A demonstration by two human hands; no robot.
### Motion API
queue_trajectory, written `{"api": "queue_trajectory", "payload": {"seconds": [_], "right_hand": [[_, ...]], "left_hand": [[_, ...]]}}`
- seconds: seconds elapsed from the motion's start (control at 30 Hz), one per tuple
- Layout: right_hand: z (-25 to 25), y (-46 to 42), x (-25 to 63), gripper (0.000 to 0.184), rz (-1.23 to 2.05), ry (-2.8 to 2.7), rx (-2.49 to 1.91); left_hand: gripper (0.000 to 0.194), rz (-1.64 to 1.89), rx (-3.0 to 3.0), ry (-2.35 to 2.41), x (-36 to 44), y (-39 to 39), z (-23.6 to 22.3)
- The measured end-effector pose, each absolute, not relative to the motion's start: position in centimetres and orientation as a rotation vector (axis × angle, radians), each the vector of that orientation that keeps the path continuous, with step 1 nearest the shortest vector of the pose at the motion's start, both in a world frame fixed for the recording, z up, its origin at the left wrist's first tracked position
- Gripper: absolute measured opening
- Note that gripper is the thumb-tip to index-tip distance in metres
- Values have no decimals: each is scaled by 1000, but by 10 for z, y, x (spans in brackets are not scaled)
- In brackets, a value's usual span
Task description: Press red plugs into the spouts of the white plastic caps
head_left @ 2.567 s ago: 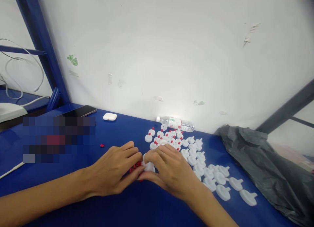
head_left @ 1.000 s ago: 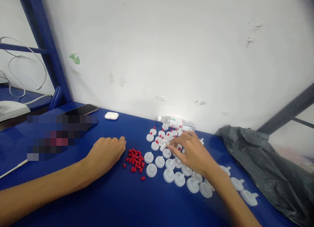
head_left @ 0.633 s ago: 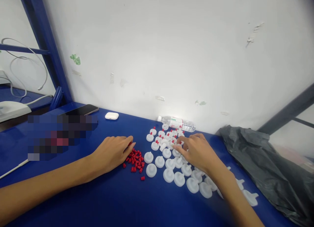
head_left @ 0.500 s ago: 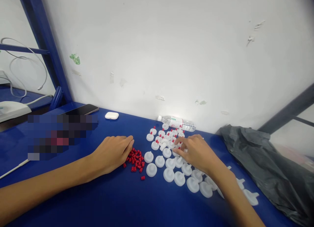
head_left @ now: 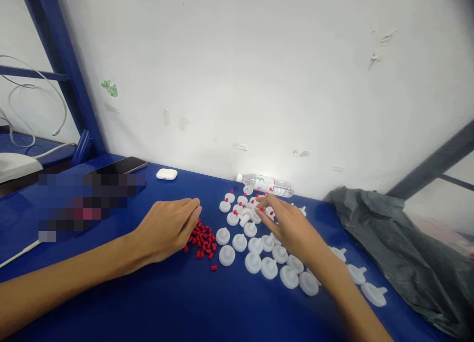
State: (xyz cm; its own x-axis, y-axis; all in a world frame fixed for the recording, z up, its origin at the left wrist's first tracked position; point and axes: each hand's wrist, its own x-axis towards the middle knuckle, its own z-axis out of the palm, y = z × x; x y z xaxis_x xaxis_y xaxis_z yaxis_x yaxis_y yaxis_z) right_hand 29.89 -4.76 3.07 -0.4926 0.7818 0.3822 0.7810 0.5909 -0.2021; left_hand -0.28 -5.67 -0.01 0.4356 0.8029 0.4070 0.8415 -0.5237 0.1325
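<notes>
My left hand rests at the left side of a pile of small red caps. Its fingers are curled together with the thumb against them, and whatever they may hold is hidden. Over the white round spouted lids with red caps on their spouts hovers my right hand. Its thumb and index finger are bent, with a small gap between the tips, close above one red-capped lid. I see nothing plainly gripped there. Bare white lids lie nearer me, several of them partly under my right forearm.
A clear water bottle lies along the wall behind the lids. A white earbud case and a phone are at the back left, beside a pixelated area. To the right is a dark plastic bag. Blue table.
My right hand has moved a little left and away from me, and its thumb and index finger have come nearer together. My left hand stays by the red caps. The view shifted slightly.
</notes>
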Motion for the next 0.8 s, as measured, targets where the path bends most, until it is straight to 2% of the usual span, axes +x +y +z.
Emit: {"api": "queue_trajectory", "payload": {"seconds": [0.13, 0.3, 0.47, 0.63, 0.8], "right_hand": [[25, -57, 277, 11, -173, -2430, -935], [19, -76, 245, 20, -348, -2424, -649], [16, -86, 231, 17, -356, -2362, -495], [17, -81, 235, 13, -334, -2307, -566], [22, -83, 232, 10, -451, -2236, -616]], "left_hand": [[24, -884, -2646, -1210, 2, -68, -3], [24, -777, -2720, -918, 10, -82, -2], [24, -776, -2767, -664, 14, -86, -2], [25, -914, -2822, -735, 13, -84, -8], [33, -1214, -3004, -1098, 20, -88, -7]]}}
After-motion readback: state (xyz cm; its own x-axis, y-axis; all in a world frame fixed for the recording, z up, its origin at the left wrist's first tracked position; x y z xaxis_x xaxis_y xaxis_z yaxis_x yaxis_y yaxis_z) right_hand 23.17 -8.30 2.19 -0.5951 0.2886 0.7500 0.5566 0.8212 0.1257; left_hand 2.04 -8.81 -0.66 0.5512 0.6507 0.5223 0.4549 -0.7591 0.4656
